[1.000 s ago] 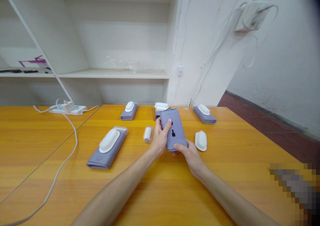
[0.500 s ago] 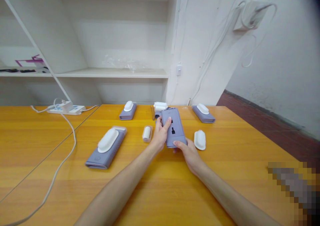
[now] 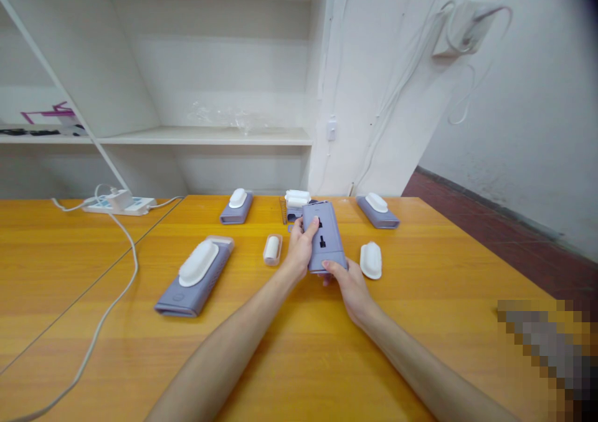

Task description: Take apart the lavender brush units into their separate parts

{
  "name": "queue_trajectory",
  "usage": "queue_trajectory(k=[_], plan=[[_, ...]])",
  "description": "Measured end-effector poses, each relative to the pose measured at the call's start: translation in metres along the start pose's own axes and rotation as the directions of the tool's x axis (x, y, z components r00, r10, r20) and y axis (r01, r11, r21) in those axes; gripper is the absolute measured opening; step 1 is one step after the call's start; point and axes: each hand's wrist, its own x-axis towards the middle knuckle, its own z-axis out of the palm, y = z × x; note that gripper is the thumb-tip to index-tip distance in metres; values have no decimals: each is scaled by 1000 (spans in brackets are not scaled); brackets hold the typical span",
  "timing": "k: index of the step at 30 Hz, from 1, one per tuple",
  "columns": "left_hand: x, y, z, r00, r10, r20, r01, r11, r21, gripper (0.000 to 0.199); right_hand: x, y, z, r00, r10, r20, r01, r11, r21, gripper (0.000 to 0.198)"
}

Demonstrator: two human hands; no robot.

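Note:
Between my hands, above the table, is a grey-purple rectangular case with black cut-outs on the face toward me. My left hand grips its left side, thumb lying on the front. At the lower right corner my right hand clasps it, thumb on the front and fingers partly hidden behind. Just right of the case lies a white oval tray-like piece. To the left rests a clear small box with a white roll inside. White rolls and grey parts sit partly hidden behind the case.
Similar grey cases with white oval pieces on top stand at the front left, back left and back right. A power strip with a white cable lies on the left. White shelving rises behind the table.
The view has shifted slightly, moving the scene a little to the left. Both hands keep their hold on the case, with almost no other change.

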Motion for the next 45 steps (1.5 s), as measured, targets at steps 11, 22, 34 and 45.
queue_trajectory(k=[11,22,34,45], plan=[[-3,-8,0,991,135,-5,-135,990,31,42,-4,-5,4,998,23,-58,-21,999,40,19],[0,1,3,999,42,29,-41,999,-7,45,-2,2,-2,1000,-24,16,22,996,91,23],[-1,0,4,999,-19,-36,18,998,-53,48,0,1,-2,999,32,0,-32,995,94,24],[-12,19,-5,988,68,135,-84,990,113,50,-11,2,-4,976,62,211,-108,971,215,33]])
